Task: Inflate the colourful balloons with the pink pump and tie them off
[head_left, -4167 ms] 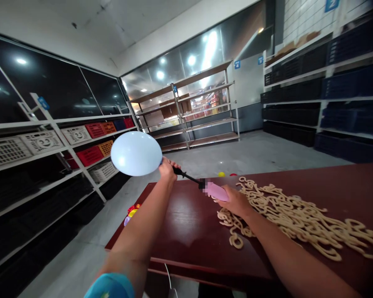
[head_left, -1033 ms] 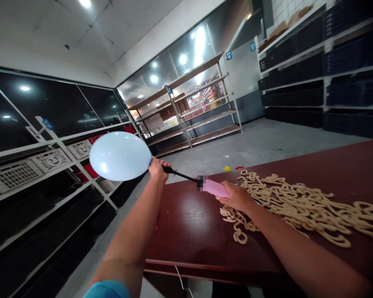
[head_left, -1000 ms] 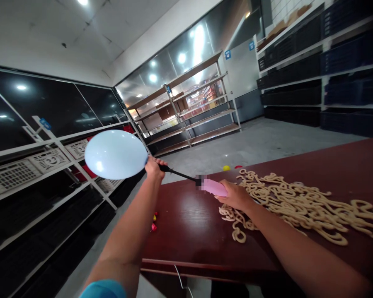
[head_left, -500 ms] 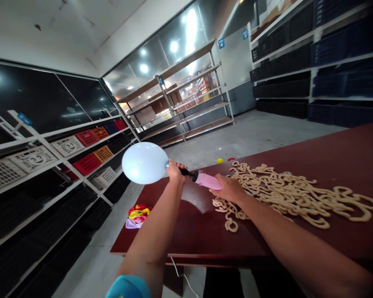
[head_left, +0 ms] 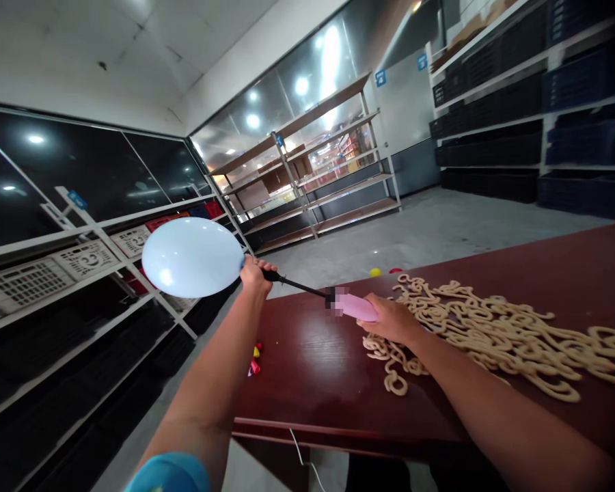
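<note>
A large pale blue balloon point(head_left: 193, 257) is inflated at the left. My left hand point(head_left: 257, 273) is closed round its neck and the black end of a hand pump. The pump's thin black rod point(head_left: 302, 285) shows between my hands. My right hand point(head_left: 388, 318) grips the pump's pink barrel point(head_left: 356, 307). Uninflated balloons in red, yellow and pink point(head_left: 256, 365) lie on the table, partly hidden behind my left forearm. A pile of beige, rope-like curled pieces point(head_left: 471, 321) spreads beyond my right hand and forearm.
The dark red table point(head_left: 318, 383) spans the front and right. A white cable point(head_left: 300, 447) hangs below its edge. Yellow point(head_left: 375, 272) and red round items show past the far edge. Shelves with crates point(head_left: 87, 256) stand left and right, with a metal rack point(head_left: 312, 184) behind.
My left hand has moved left, away from my right hand, and more of the pump's rod shows. The blue balloon looks larger. The view has shifted a little.
</note>
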Motion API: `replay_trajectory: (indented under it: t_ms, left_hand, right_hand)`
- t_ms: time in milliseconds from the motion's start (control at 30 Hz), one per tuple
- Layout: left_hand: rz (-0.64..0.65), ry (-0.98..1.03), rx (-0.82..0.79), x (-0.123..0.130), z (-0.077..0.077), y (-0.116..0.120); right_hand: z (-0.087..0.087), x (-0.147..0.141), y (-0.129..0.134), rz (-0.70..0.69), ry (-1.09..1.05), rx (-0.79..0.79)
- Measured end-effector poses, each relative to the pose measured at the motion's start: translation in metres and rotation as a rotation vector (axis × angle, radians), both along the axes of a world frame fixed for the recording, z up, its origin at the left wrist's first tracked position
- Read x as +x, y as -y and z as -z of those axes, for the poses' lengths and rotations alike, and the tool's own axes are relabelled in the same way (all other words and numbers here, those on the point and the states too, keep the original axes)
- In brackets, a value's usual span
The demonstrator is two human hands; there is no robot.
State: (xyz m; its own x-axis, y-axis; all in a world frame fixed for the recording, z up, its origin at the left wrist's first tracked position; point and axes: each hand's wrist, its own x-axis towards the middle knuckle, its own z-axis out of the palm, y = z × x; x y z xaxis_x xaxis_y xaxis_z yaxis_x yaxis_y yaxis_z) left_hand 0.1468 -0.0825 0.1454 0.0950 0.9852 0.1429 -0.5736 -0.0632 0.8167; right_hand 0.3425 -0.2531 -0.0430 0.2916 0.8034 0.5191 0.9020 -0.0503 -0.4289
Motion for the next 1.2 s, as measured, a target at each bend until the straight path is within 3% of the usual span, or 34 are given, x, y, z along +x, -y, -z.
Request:
replay_trajectory:
  t_ms: [67, 167, 433, 567, 667, 867, 1033, 1100, 1200]
  left_hand:
    - [0.003, -0.001, 0.017, -0.006, -0.006, -0.006]
    - [0.003, 0.024, -0.001, -0.003, 0.001, -0.01]
    - [0.027, 0.042, -0.176, 0.048, 0.071, 0.016]
    - [0.063, 0.013, -0.198, 0.069, 0.096, 0.036]
    - [0.042, 0.036, -0.213, 0.074, 0.105, 0.045]
    - [0.113, 0.128, -0.302, 0.078, 0.119, 0.058]
    - [0.178, 0.139, -0.338, 0.084, 0.13, 0.066]
    - [0.153, 0.094, -0.356, 0.081, 0.136, 0.06]
    - [0.009, -0.034, -0.374, 0.07, 0.151, 0.045]
  right_hand:
    - [-0.001, 0.0, 0.0, 0.0, -0.007, -0.013]
    - [-0.001, 0.0, 0.0, 0.034, 0.003, -0.058]
    - [0.004, 0.001, -0.002, 0.099, 0.05, -0.154]
    - [0.001, -0.001, 0.0, 0.114, 0.028, -0.22]
    - [-0.009, -0.007, 0.006, 0.143, 0.039, -0.202]
    - [-0.032, -0.03, 0.018, 0.01, 0.22, 0.003]
    - [-0.038, -0.032, 0.025, -0.04, 0.267, -0.012]
    - [-0.037, -0.026, 0.027, -0.047, 0.26, -0.041]
    - [-0.035, -0.01, 0.028, -0.042, 0.223, -0.105]
